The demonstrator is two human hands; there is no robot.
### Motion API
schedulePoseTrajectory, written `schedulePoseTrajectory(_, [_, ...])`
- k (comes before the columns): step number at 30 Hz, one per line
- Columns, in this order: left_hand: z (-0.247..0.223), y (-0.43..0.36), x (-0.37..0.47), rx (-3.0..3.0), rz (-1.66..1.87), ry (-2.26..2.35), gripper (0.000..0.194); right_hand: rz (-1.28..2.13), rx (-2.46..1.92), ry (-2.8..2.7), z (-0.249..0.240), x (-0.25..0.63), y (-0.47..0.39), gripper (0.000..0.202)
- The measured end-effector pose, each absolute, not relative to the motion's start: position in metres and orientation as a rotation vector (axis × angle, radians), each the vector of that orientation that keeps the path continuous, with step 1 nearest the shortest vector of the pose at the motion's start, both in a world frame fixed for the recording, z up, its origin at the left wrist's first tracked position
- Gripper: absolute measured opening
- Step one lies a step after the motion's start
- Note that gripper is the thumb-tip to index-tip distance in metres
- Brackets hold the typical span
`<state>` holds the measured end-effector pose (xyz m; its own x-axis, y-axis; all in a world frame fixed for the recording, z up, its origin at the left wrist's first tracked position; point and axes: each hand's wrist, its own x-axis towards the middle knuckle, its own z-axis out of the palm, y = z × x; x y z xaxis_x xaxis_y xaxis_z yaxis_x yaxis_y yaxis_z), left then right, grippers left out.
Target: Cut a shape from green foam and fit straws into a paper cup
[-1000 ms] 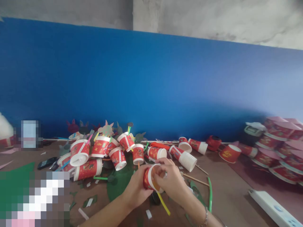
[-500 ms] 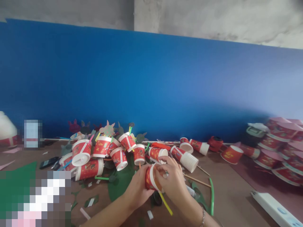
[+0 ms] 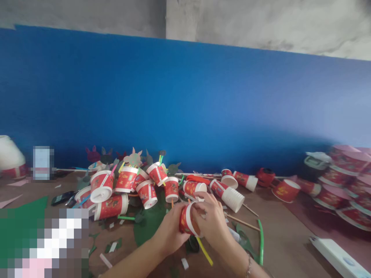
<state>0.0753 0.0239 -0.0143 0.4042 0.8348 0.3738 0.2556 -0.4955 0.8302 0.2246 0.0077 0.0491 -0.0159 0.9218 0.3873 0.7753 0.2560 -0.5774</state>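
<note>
My left hand (image 3: 171, 231) is wrapped around a red printed paper cup (image 3: 184, 220) with a white rim, tilted so that its mouth faces right. At that mouth my right hand (image 3: 213, 220) has its fingers bent against the rim and partly inside; its fingertips are hidden. A yellow strip (image 3: 204, 251) sticks out below the cup, between my hands. Just behind them lies another red cup (image 3: 191, 188), with red-handled scissors (image 3: 198, 179) by it.
Several decorated cups (image 3: 111, 206) are heaped at left. A stack of cups (image 3: 232, 199) lies to the right. Pink-topped red cups (image 3: 333, 197) are piled at far right, behind a white power strip (image 3: 339, 256). A green tube (image 3: 261, 243) and green paper (image 3: 149, 224) lie nearby.
The cup stays between both hands, with my right fingers shifting slightly at its mouth. The whole view has moved a little, so things appear slightly further right.
</note>
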Motion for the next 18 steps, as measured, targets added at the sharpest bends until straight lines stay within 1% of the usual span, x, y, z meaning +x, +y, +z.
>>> schedulePoseTrajectory(2, [-0.017,0.026,0.076,1.830,1.089,0.902,0.058,0.337,-1.473,-1.711,0.053,0.232,0.012,0.020])
schedulePoseTrajectory(4, [-0.019,0.028,0.077,1.688,1.124,0.810,0.060,0.510,-1.394,-1.552,0.057,0.241,0.017,0.024])
schedulePoseTrajectory(8, [-0.014,0.026,0.076,1.564,1.027,0.597,0.066,1.180,-1.359,-1.327,0.056,0.249,0.023,0.036])
schedulePoseTrajectory(11, [-0.007,0.022,0.074,1.539,0.942,0.523,0.067,1.549,-1.217,-1.120,0.052,0.245,0.022,0.033])
schedulePoseTrajectory(13, [-0.004,0.021,0.073,1.513,0.941,0.499,0.066,1.655,-1.112,-0.998,0.049,0.241,0.021,0.026])
schedulePoseTrajectory(15, [-0.006,0.021,0.073,1.479,0.969,0.500,0.066,1.691,-1.035,-0.912,0.045,0.238,0.021,0.022])
schedulePoseTrajectory(18, [-0.014,0.023,0.078,1.399,1.069,0.559,0.070,1.583,-1.008,-0.815,0.038,0.233,0.023,0.020])
